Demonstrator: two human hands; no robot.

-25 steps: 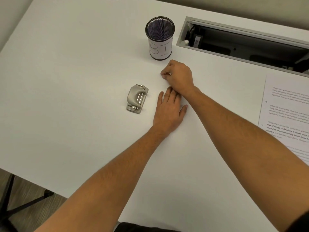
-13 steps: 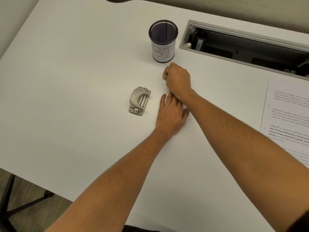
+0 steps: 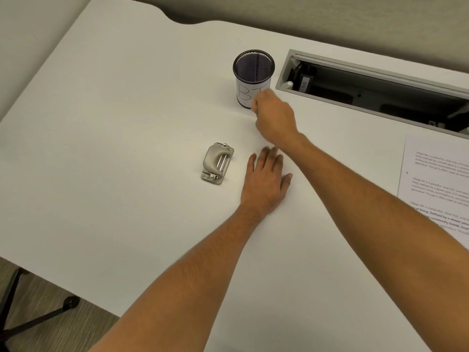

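Observation:
A black mesh pen cup (image 3: pixel 253 69) with a paper label stands at the back of the white desk (image 3: pixel 121 118). My right hand (image 3: pixel 275 120) hovers at the cup's front base, blurred, fingers curled in; whatever they might pinch is hidden. My left hand (image 3: pixel 266 184) lies flat on the desk, fingers straight, just under my right wrist. A grey metal hole punch (image 3: pixel 217 162) sits a short way left of my left hand, untouched.
An open cable trough (image 3: pixel 380 92) is sunk into the desk right of the cup. A printed sheet (image 3: pixel 439 179) lies at the right edge. A black chair base (image 3: pixel 38 318) shows on the floor beyond the desk's near-left edge.
My right hand has lifted off the desk and moved away from me, up to the cup's base. My left hand stays flat in place. The view has tilted up a little.

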